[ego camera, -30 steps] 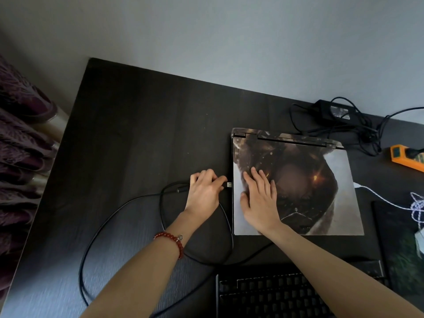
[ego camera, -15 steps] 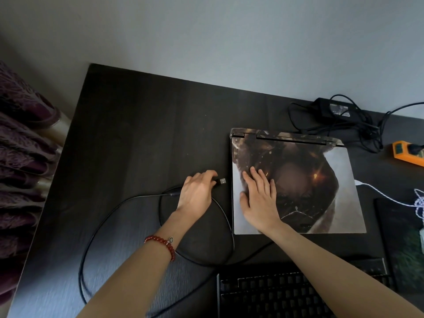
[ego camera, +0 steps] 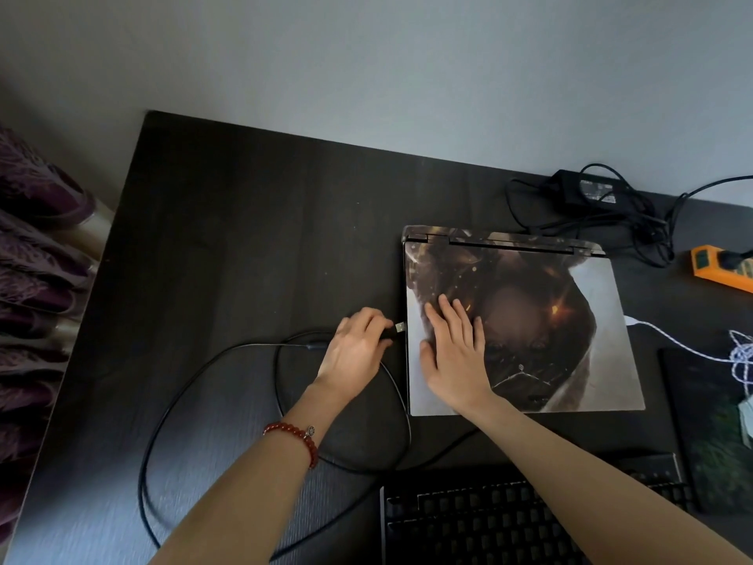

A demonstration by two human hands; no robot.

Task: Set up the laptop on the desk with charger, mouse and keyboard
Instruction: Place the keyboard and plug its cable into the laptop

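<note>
Meanwhile the closed laptop (ego camera: 525, 324) lay flat on the dark worktop (ego camera: 244, 238), its lid covered with a brown and pale printed skin and its hinge edge turned toward the wall. The right hand (ego camera: 456, 352) rested palm down on the left part of the lid, its fingers (ego camera: 448, 316) spread flat and gripping nothing. Just beside the laptop's left edge, the left hand (ego camera: 354, 348) had its fingers curled round a black USB plug (ego camera: 395, 330), pinching it so that the metal tip pointed at the side of the laptop, very close to it; whether the tip touched the port could not be told. From the plug a black cable (ego camera: 171, 405) ran back in wide loops across the worktop and toward the keyboard (ego camera: 489, 519), which sat at the near edge, partly under the right forearm. A red bead bracelet (ego camera: 297, 434) circled the left wrist. Behind the laptop, near the wall, the charger brick (ego camera: 586, 189) lay among tangled black leads, well apart from both hands. An orange power strip (ego camera: 721, 267) sat at the far right, a white cord (ego camera: 684, 344) trailed from the laptop's right side, and a dark mouse pad (ego camera: 701, 422) lay right of the keyboard.
</note>
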